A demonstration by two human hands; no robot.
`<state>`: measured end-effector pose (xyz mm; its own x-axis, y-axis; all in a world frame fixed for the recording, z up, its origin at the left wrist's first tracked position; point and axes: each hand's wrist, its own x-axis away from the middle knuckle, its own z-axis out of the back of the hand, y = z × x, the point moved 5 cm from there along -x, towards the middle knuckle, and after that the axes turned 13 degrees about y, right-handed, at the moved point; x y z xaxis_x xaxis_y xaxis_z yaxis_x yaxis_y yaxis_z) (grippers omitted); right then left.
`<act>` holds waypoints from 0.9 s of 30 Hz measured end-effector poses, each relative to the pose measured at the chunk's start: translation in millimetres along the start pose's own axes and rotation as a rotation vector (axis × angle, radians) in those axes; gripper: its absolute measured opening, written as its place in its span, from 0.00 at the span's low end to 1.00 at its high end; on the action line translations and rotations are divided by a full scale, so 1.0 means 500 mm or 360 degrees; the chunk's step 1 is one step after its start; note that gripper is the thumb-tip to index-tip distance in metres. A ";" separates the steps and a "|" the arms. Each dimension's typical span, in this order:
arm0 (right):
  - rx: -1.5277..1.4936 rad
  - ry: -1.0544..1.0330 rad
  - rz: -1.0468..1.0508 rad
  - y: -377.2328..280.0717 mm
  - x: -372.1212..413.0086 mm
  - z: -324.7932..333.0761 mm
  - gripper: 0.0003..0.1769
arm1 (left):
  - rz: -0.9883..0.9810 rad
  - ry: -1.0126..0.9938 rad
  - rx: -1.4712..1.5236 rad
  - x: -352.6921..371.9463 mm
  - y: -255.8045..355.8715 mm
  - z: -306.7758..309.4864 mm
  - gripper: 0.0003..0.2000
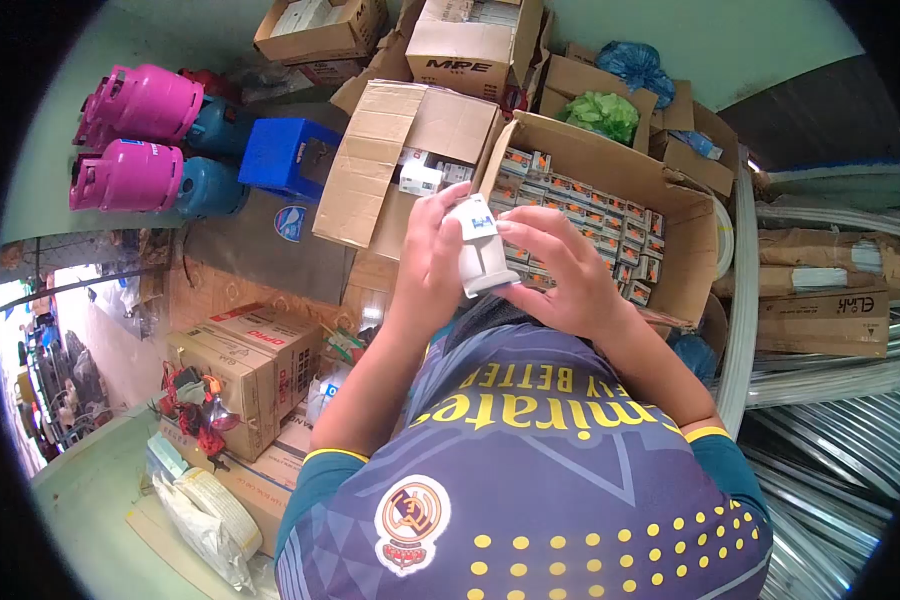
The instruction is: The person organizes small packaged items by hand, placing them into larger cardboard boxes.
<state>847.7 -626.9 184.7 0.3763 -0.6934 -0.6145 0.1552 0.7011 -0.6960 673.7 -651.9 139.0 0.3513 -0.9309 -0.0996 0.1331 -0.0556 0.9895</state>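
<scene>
In front of my chest, I hold a small white carton (pixel 482 255) with blue print at its top. My left hand (pixel 432 250) is closed along its left side. The fingers of my right hand (pixel 560 262) press on its right side and lower edge. The carton is tilted, and its lower end spreads out like a flap. Just beyond my hands, an open cardboard box (pixel 395 150) contains several white cartons (pixel 422 178). Right of it, a larger cardboard box (pixel 685 215) holds rows of small grey-and-orange boxes (pixel 605 215).
Pink gas cylinders (pixel 135 175) and a blue box (pixel 288 158) stand at the left. Below them is a stack of cardboard boxes (pixel 235 380) with red-and-black wired parts (pixel 202 405). Long pale tubes (pixel 830 400) lie at the right. An MPE box (pixel 465 55) stands behind.
</scene>
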 end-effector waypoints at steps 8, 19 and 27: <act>-0.0050 0.0055 0.0154 -0.014 0.021 0.039 0.22 | -0.0211 -0.0060 -0.0152 0.033 0.052 -0.030 0.26; -0.0152 0.0237 0.0177 -0.031 0.045 0.124 0.16 | -0.0198 -0.0436 -0.0085 0.072 0.102 -0.098 0.62; -0.0145 0.0227 0.0013 -0.035 0.065 0.157 0.17 | 0.0064 -0.0427 -0.0004 0.100 0.052 -0.143 0.56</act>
<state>928.8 -648.8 206.0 0.2429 -0.7088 -0.6623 0.0664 0.6933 -0.7176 760.8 -674.1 152.5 0.0986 -0.9947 -0.0285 0.1264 -0.0159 0.9919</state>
